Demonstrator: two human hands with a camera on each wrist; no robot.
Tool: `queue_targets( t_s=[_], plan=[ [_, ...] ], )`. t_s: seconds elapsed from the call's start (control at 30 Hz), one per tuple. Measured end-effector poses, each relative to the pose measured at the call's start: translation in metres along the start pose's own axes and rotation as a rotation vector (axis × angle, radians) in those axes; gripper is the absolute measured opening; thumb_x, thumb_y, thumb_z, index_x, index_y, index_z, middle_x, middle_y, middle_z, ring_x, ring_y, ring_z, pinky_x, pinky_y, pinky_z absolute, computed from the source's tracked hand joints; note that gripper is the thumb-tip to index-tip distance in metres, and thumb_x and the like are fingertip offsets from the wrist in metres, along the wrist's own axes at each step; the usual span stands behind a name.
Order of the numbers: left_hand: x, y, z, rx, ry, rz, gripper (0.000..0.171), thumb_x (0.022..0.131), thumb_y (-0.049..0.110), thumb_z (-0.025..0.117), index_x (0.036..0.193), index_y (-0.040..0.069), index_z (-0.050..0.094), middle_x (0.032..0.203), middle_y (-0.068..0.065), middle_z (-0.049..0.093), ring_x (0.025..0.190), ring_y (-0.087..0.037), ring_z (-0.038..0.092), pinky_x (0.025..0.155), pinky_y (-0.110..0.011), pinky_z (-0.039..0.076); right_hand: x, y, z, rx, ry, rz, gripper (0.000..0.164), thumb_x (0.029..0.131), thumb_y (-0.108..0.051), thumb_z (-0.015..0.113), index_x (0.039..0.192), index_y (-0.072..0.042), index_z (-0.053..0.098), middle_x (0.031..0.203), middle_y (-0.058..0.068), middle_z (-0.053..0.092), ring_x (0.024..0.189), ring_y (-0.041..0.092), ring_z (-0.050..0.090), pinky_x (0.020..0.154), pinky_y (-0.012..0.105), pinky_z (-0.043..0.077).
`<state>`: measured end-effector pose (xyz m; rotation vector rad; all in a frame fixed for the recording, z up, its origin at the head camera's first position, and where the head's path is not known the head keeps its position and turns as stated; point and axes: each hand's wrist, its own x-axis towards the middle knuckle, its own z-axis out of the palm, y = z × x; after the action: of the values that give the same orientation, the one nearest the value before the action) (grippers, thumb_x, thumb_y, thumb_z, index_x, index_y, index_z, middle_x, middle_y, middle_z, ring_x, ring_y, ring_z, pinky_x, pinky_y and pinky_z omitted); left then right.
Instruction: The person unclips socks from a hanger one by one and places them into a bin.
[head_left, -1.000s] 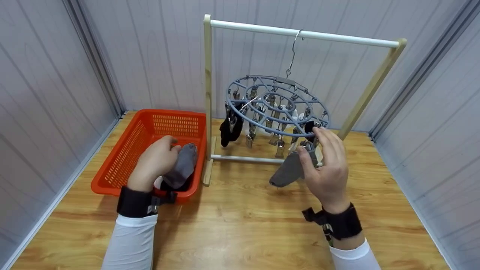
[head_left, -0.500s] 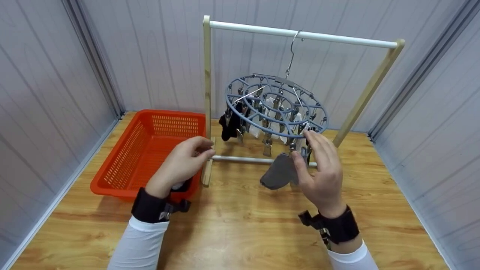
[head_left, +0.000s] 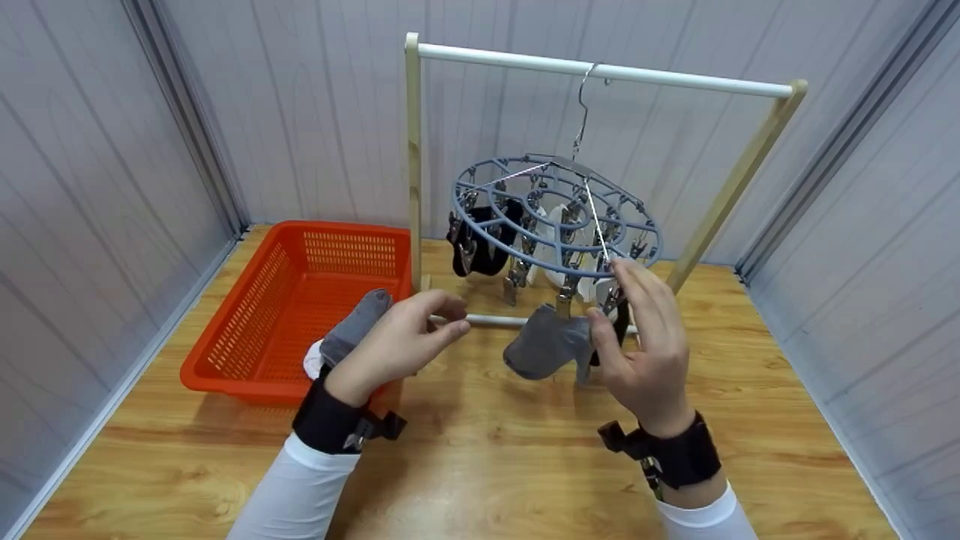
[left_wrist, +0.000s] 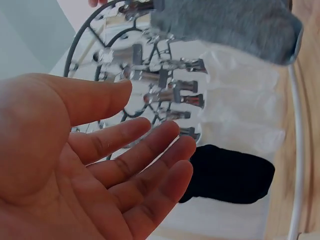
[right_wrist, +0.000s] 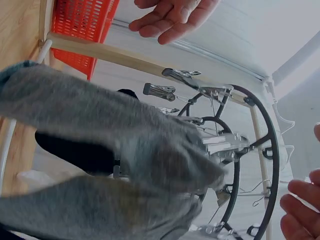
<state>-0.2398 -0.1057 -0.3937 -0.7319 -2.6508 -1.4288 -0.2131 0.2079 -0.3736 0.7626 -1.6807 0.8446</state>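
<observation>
A round blue-grey clip hanger [head_left: 570, 166] hangs by its metal hook from the rack's white rail. Clipped at its near edge is a grey sock [head_left: 544, 345], which fills much of the right wrist view. A black sock [left_wrist: 232, 175] and several white ones [left_wrist: 240, 100] also dangle from clips. My right hand [head_left: 645, 345] is beside the near-right rim, fingers extended, fingertips close to the ring. My left hand [head_left: 405, 337], holding nothing, hovers between basket and rack with relaxed fingers. Behind its wrist, another grey sock [head_left: 356, 326] lies in the orange basket [head_left: 196, 369].
A wooden post [head_left: 414, 165] of the rack stands right beside the basket, and the lower white bar [head_left: 495, 321] runs close to the table. A white item [head_left: 312, 364] lies in the basket near the grey sock. Ribbed panel walls enclose the wooden table [head_left: 480, 465].
My left hand has moved right, out from over the basket toward the rack. The hanger has turned, carrying the clipped grey sock leftward. My right hand has stayed near the rim.
</observation>
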Motion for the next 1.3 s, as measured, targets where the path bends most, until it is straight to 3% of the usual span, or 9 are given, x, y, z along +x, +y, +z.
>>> queue_targets(
  t_s=[0.17, 0.5, 0.63, 0.7, 0.97, 1.13, 1.3],
  plan=[
    [0.001, 0.001, 0.014, 0.005, -0.005, 0.009, 0.042, 0.109, 0.030, 0.075, 0.145, 0.009, 0.067, 0.138, -0.008, 0.072, 0.123, -0.029, 0.071, 0.104, -0.052, 0.058, -0.001, 0.006, -0.002, -0.050, -0.003, 0.056, 0.051, 0.094, -0.008, 0.077, 0.139, 0.012, 0.068, 0.143, 0.028, 0.069, 0.134, 0.047, 0.063, 0.123, 0.045, 0.044],
    [0.004, 0.003, 0.049, 0.037, 0.005, 0.022, 0.072, 0.108, 0.036, 0.077, 0.166, 0.006, 0.045, 0.165, -0.017, 0.054, 0.148, -0.037, 0.056, 0.120, -0.054, 0.047, -0.007, 0.011, -0.002, -0.115, -0.094, 0.140, 0.051, 0.100, -0.013, 0.075, 0.144, 0.010, 0.065, 0.150, 0.026, 0.066, 0.141, 0.048, 0.058, 0.127, 0.049, 0.038],
    [0.005, 0.001, 0.058, 0.043, 0.028, -0.017, 0.077, 0.108, 0.039, 0.077, 0.168, 0.007, 0.042, 0.169, -0.017, 0.050, 0.154, -0.036, 0.050, 0.123, -0.055, 0.043, -0.008, 0.011, 0.000, -0.104, -0.120, 0.145, 0.050, 0.100, -0.009, 0.076, 0.145, 0.010, 0.065, 0.149, 0.025, 0.066, 0.142, 0.047, 0.058, 0.128, 0.051, 0.038],
    [0.006, 0.000, 0.062, 0.004, 0.018, -0.040, 0.078, 0.108, 0.038, 0.077, 0.169, 0.007, 0.040, 0.170, -0.018, 0.048, 0.155, -0.035, 0.048, 0.125, -0.055, 0.041, -0.008, 0.011, 0.000, -0.107, -0.131, 0.140, 0.051, 0.100, -0.010, 0.076, 0.145, 0.011, 0.064, 0.149, 0.026, 0.066, 0.142, 0.047, 0.058, 0.127, 0.052, 0.038],
    [0.008, -0.003, 0.077, -0.066, 0.014, -0.045, 0.085, 0.105, 0.034, 0.081, 0.171, 0.005, 0.036, 0.164, -0.019, 0.054, 0.152, -0.035, 0.051, 0.124, -0.055, 0.042, -0.008, 0.010, 0.000, -0.100, -0.150, 0.133, 0.052, 0.102, -0.014, 0.074, 0.147, 0.010, 0.064, 0.149, 0.026, 0.066, 0.144, 0.045, 0.057, 0.127, 0.052, 0.038],
    [0.008, -0.001, 0.081, -0.085, 0.071, -0.028, 0.080, 0.103, 0.030, 0.084, 0.167, 0.008, 0.044, 0.153, -0.017, 0.063, 0.143, -0.034, 0.058, 0.120, -0.057, 0.046, -0.007, 0.010, -0.001, -0.092, -0.156, 0.138, 0.053, 0.101, -0.013, 0.075, 0.148, 0.009, 0.064, 0.150, 0.026, 0.065, 0.144, 0.046, 0.057, 0.127, 0.052, 0.038],
    [0.008, 0.002, 0.081, -0.177, 0.103, -0.037, 0.071, 0.099, 0.024, 0.088, 0.159, 0.007, 0.054, 0.137, -0.015, 0.071, 0.125, -0.033, 0.068, 0.106, -0.056, 0.056, -0.007, 0.009, -0.003, -0.105, -0.162, 0.146, 0.053, 0.102, -0.014, 0.075, 0.147, 0.010, 0.063, 0.151, 0.026, 0.065, 0.145, 0.046, 0.056, 0.128, 0.052, 0.037]
  ],
)
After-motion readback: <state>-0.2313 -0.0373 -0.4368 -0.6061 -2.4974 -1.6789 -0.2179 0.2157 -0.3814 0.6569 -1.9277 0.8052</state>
